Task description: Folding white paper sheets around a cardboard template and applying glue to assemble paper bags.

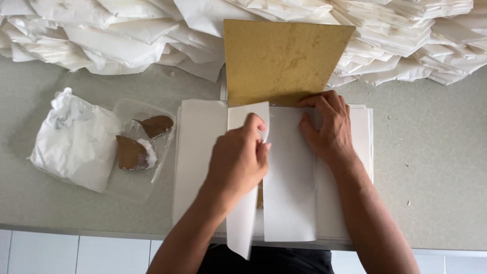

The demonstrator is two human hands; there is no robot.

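A stack of white paper sheets [198, 152] lies at the counter's near edge. On it rests a tan cardboard board [281, 61] that reaches toward the far side. My left hand [238, 160] pinches the edge of a white paper flap [242, 218] and folds it over the board toward the middle. My right hand [329, 127] presses flat on the other folded white paper flap [289, 193], fingertips at the board's lower edge. A thin strip of board shows between the two flaps.
A clear plastic tray [134, 149] with brown glue-smeared scraps sits at the left, beside a crumpled white plastic bag [76, 142]. Heaps of folded white paper [127, 40] line the back of the grey counter [431, 167]. The counter's front edge runs just below the stack.
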